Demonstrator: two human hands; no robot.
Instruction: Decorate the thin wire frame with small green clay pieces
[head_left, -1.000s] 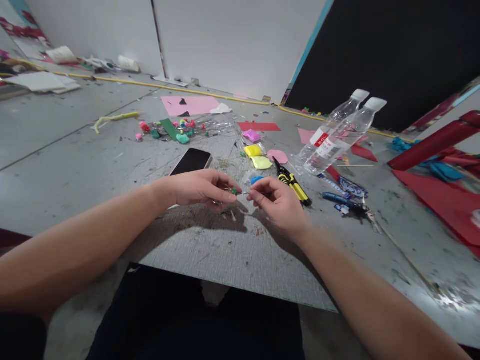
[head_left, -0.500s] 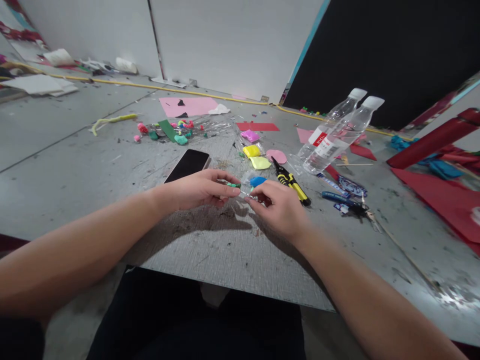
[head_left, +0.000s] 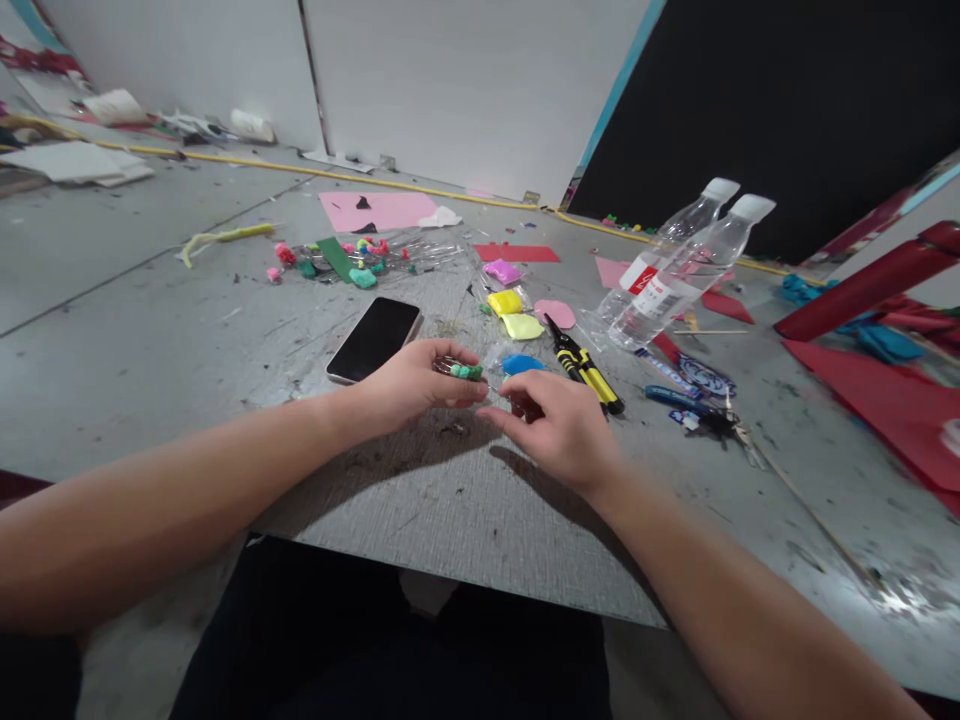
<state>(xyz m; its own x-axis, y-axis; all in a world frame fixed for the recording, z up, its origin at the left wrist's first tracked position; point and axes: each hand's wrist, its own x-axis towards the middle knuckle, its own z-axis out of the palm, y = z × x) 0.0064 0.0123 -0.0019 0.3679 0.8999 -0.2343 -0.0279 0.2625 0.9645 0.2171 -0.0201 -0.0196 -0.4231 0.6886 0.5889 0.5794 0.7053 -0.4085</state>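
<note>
Centre frame: L hand (head_left: 409, 382) pinches a small lumpy green clay bit (head_left: 466, 371) betw thumb & fingertips, lifted just off the scratched grey board (head_left: 450, 500), prob to keep it free for working. R hand (head_left: 559, 425) just right of it, fingers curled; can't tell if it grips anything. Soft blue clay pack (head_left: 520, 363) & glossy black phone (head_left: 374, 338) lie close by.

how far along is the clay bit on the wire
Done: a small green clay piece is formed and sits in the left hand. In hand: the right hand works at a thin wire beside it. Left: yellow clay, blue clay and purple clay lie unused on the board.
</note>
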